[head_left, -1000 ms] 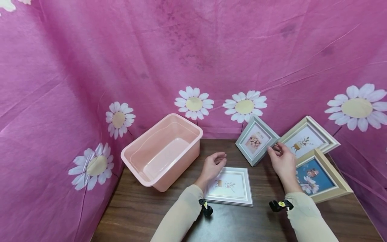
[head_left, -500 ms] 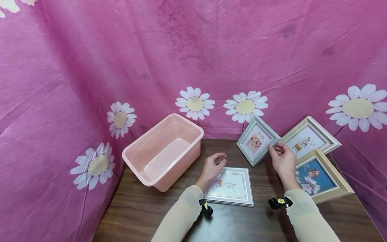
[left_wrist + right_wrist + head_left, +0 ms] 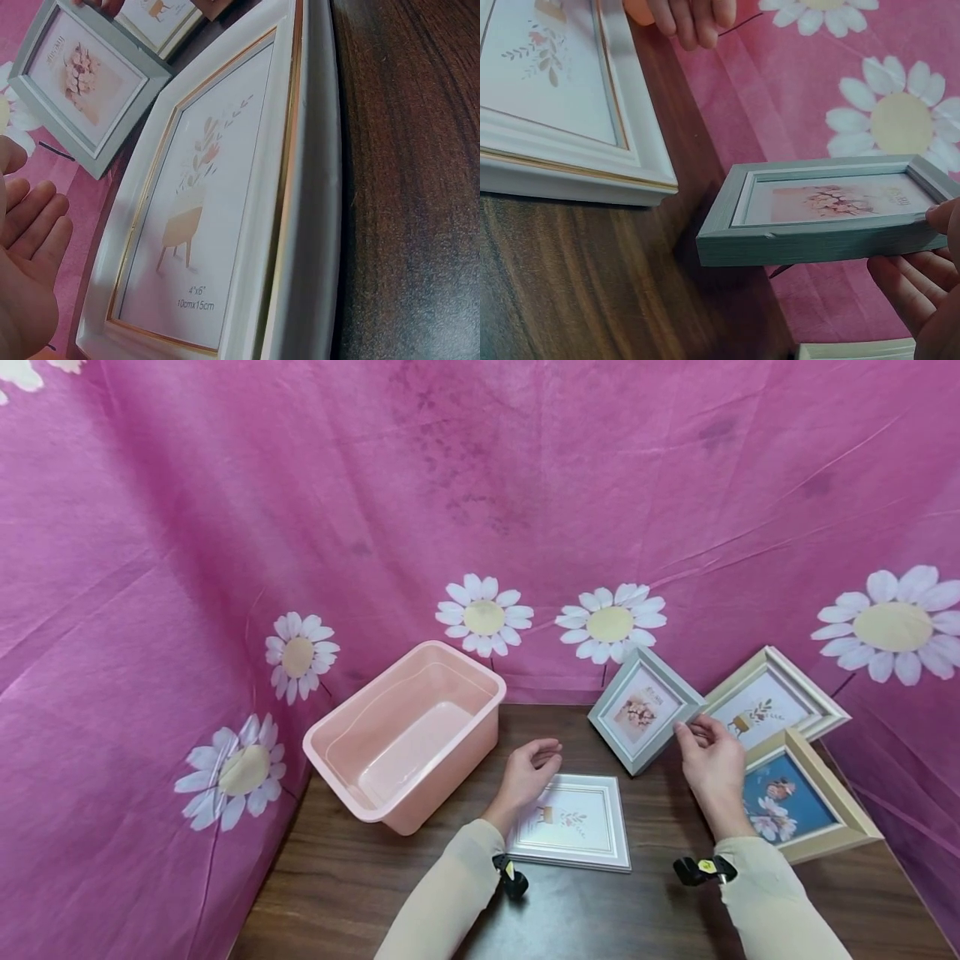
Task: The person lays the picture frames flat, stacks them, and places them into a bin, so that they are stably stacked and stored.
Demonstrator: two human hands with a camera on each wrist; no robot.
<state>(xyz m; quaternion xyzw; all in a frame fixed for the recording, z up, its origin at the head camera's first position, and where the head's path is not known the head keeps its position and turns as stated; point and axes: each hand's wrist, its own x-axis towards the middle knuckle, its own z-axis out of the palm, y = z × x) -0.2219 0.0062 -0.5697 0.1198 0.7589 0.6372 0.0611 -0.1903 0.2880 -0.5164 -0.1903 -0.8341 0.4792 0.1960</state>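
My right hand (image 3: 714,768) pinches the right corner of a grey-green picture frame (image 3: 622,752), thumb on the front and fingers behind. That frame stands tilted on a corner at the back of the table, its pink flower print facing me; the right wrist view shows its side edge (image 3: 817,251). My left hand (image 3: 525,777) holds nothing, its fingers loosely bent beside the upper left corner of a white picture frame (image 3: 617,827). This white one lies face up in front, with a plant-pot print (image 3: 196,202) and thin gold lines.
A pink plastic tub (image 3: 450,777) stands at the left. On the right, a cream picture frame (image 3: 821,714) leans at the back, partly behind a beige one (image 3: 847,827) with a blue print. A pink daisy cloth (image 3: 480,485) hangs around the wooden table (image 3: 330,893).
My right hand has shifted slightly right, and the grey-green picture frame has moved and turned a little with it. The left hand stays where it was.
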